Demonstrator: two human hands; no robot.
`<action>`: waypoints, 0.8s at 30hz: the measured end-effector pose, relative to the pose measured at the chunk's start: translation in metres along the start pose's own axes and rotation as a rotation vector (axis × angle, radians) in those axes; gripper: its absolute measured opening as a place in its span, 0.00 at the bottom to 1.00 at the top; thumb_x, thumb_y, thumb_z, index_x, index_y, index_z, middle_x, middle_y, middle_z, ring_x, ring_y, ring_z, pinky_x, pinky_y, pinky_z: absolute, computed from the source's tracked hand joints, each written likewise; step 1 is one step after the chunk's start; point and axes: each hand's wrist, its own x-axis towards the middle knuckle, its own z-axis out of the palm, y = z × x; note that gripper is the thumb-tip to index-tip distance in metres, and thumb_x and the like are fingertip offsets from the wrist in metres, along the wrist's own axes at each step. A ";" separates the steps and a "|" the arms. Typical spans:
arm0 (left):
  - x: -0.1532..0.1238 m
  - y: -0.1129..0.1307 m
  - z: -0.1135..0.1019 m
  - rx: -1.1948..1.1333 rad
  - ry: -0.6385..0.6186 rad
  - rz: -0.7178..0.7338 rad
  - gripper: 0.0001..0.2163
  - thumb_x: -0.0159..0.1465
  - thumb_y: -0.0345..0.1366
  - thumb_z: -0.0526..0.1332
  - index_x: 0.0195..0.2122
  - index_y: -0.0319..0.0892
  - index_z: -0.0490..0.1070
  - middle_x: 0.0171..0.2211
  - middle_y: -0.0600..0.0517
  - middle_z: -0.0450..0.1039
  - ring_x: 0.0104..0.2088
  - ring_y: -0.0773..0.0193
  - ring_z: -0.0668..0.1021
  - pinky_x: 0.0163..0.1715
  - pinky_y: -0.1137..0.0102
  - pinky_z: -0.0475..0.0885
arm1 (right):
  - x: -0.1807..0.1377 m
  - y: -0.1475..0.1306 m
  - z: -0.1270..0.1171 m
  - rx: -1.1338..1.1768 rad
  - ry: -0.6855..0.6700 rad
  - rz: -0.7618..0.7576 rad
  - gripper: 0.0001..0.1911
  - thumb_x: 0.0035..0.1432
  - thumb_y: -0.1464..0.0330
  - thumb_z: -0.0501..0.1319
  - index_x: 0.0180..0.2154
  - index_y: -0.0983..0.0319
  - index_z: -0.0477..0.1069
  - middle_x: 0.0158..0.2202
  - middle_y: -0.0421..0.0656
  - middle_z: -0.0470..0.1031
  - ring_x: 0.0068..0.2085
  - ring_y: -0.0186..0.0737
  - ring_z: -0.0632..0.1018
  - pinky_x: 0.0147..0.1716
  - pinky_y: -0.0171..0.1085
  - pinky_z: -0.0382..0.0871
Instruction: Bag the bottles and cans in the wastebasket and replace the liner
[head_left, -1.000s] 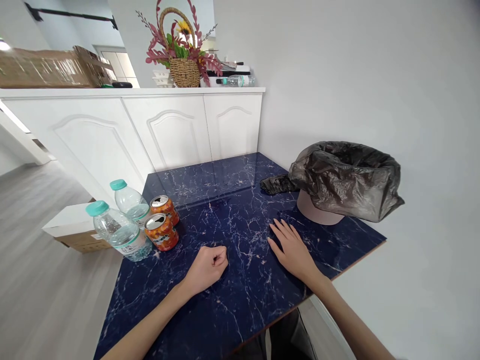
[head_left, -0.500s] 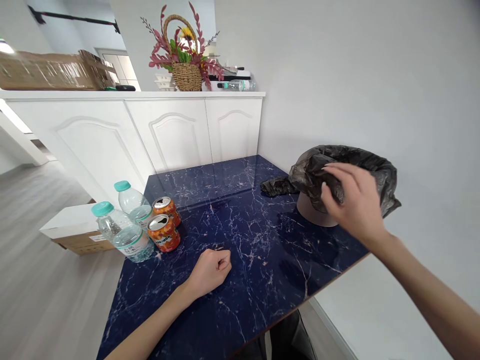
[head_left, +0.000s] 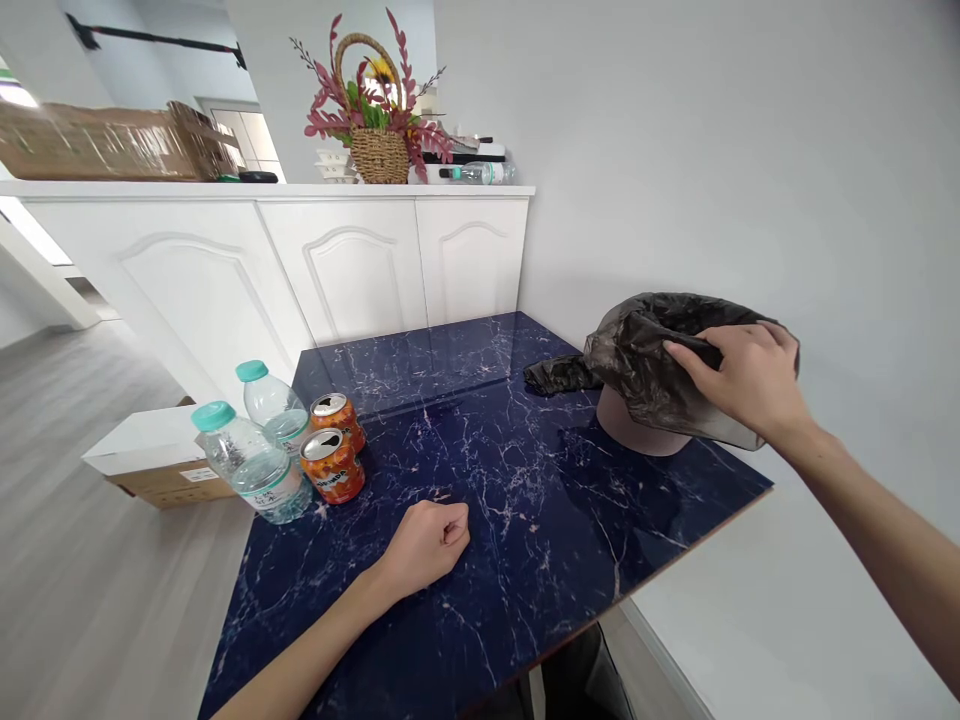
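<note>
My left hand (head_left: 427,545) rests on the table as a loose fist with nothing in it. At the right, my right hand (head_left: 750,375) grips the near rim of a black garbage bag (head_left: 637,360). The thin plastic lines a small light-coloured bin (head_left: 634,430) and hangs down over its outside; the bin's inside is hidden. A gathered black piece of plastic (head_left: 559,374) lies on the table just left of the bin. Left of my fist stand two orange soda cans (head_left: 334,467), both opened, and two clear plastic bottles (head_left: 259,470) with teal caps.
The dark blue marbled table (head_left: 480,430) meets a white cabinet (head_left: 352,265) at its far side and a pale wall on the right. A flower basket (head_left: 380,155) and a lying bottle (head_left: 484,173) are on the cabinet. A cardboard box (head_left: 161,460) sits on the floor at left.
My right hand has moved right along the bin's rim and closed on the bag's edge, whose near side now hangs smoother. My left fist has stayed in place; the view has shifted slightly.
</note>
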 end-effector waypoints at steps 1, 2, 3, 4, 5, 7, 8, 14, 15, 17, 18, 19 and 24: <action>0.000 0.000 0.000 0.002 -0.001 0.002 0.15 0.62 0.27 0.55 0.25 0.44 0.47 0.20 0.61 0.53 0.23 0.70 0.55 0.26 0.71 0.53 | 0.001 -0.001 -0.001 0.017 -0.002 0.015 0.31 0.72 0.42 0.50 0.37 0.58 0.77 0.38 0.56 0.83 0.49 0.65 0.80 0.62 0.67 0.60; 0.000 -0.001 0.000 0.003 -0.002 0.003 0.15 0.62 0.27 0.55 0.25 0.44 0.47 0.20 0.61 0.53 0.23 0.70 0.55 0.26 0.71 0.53 | 0.002 -0.001 -0.003 0.031 -0.004 0.028 0.31 0.72 0.42 0.50 0.37 0.58 0.77 0.38 0.57 0.83 0.49 0.65 0.80 0.62 0.66 0.60; 0.000 -0.001 0.000 0.006 -0.002 0.003 0.15 0.61 0.27 0.55 0.25 0.44 0.48 0.20 0.61 0.53 0.23 0.70 0.55 0.26 0.71 0.53 | 0.003 -0.003 -0.004 0.042 -0.006 0.038 0.31 0.72 0.41 0.50 0.38 0.59 0.77 0.39 0.57 0.83 0.48 0.65 0.80 0.62 0.66 0.60; 0.000 -0.001 0.001 0.009 0.000 0.003 0.15 0.61 0.27 0.55 0.25 0.44 0.48 0.20 0.61 0.53 0.23 0.70 0.55 0.26 0.71 0.52 | 0.003 -0.004 -0.005 0.053 -0.010 0.043 0.31 0.72 0.41 0.51 0.38 0.59 0.77 0.39 0.57 0.83 0.48 0.65 0.80 0.62 0.66 0.60; 0.000 -0.001 0.001 0.012 0.002 0.002 0.15 0.61 0.26 0.56 0.24 0.44 0.48 0.20 0.61 0.53 0.23 0.70 0.55 0.26 0.71 0.52 | 0.002 -0.006 -0.007 0.064 -0.017 0.041 0.31 0.72 0.41 0.51 0.39 0.59 0.77 0.40 0.56 0.83 0.48 0.64 0.80 0.63 0.66 0.59; -0.001 -0.002 0.001 0.014 0.007 0.002 0.15 0.61 0.26 0.56 0.24 0.44 0.48 0.20 0.61 0.53 0.23 0.70 0.54 0.26 0.70 0.51 | -0.001 -0.013 -0.010 0.093 -0.028 0.024 0.31 0.72 0.41 0.51 0.39 0.59 0.78 0.41 0.55 0.84 0.49 0.62 0.80 0.63 0.65 0.59; -0.001 -0.002 0.001 0.014 0.010 0.003 0.15 0.61 0.26 0.56 0.24 0.43 0.48 0.20 0.61 0.53 0.23 0.70 0.54 0.27 0.70 0.51 | -0.002 -0.017 -0.012 0.107 -0.026 0.011 0.31 0.72 0.41 0.51 0.40 0.59 0.78 0.42 0.54 0.84 0.49 0.60 0.80 0.64 0.64 0.59; -0.001 0.001 0.000 -0.018 0.029 0.013 0.16 0.63 0.27 0.57 0.24 0.43 0.47 0.20 0.60 0.53 0.24 0.70 0.54 0.26 0.70 0.51 | -0.018 -0.065 -0.028 0.240 -0.004 -0.135 0.21 0.73 0.48 0.57 0.41 0.57 0.77 0.43 0.48 0.84 0.49 0.55 0.82 0.64 0.62 0.62; -0.001 0.002 0.000 -0.026 0.040 0.014 0.17 0.63 0.27 0.57 0.24 0.44 0.47 0.20 0.60 0.52 0.23 0.70 0.54 0.26 0.70 0.51 | -0.021 -0.076 -0.032 0.272 -0.011 -0.165 0.19 0.73 0.50 0.59 0.41 0.57 0.76 0.43 0.47 0.84 0.49 0.54 0.82 0.64 0.61 0.62; -0.001 0.005 0.000 -0.044 0.086 0.013 0.18 0.65 0.29 0.58 0.24 0.44 0.47 0.20 0.60 0.52 0.23 0.70 0.54 0.25 0.70 0.51 | -0.024 -0.099 -0.040 0.343 -0.028 -0.227 0.15 0.73 0.53 0.61 0.41 0.56 0.75 0.44 0.45 0.84 0.48 0.52 0.82 0.65 0.61 0.62; -0.001 0.007 0.000 -0.054 0.125 0.008 0.19 0.67 0.30 0.58 0.24 0.44 0.47 0.20 0.60 0.51 0.23 0.70 0.54 0.25 0.70 0.51 | -0.025 -0.111 -0.044 0.382 -0.040 -0.259 0.13 0.73 0.55 0.62 0.40 0.56 0.74 0.44 0.44 0.84 0.47 0.50 0.82 0.66 0.61 0.61; -0.001 0.010 -0.001 -0.062 0.175 -0.001 0.20 0.69 0.31 0.57 0.24 0.45 0.46 0.20 0.60 0.50 0.23 0.70 0.54 0.25 0.70 0.52 | -0.026 -0.122 -0.048 0.420 -0.052 -0.291 0.12 0.73 0.57 0.63 0.38 0.56 0.73 0.43 0.43 0.84 0.47 0.49 0.82 0.67 0.61 0.60; 0.001 0.021 -0.009 -0.150 0.543 -0.009 0.16 0.76 0.39 0.57 0.30 0.46 0.55 0.30 0.56 0.61 0.30 0.66 0.66 0.34 0.70 0.65 | -0.026 -0.158 -0.062 0.602 -0.150 -0.480 0.05 0.73 0.64 0.65 0.40 0.56 0.72 0.44 0.41 0.83 0.54 0.47 0.81 0.74 0.63 0.52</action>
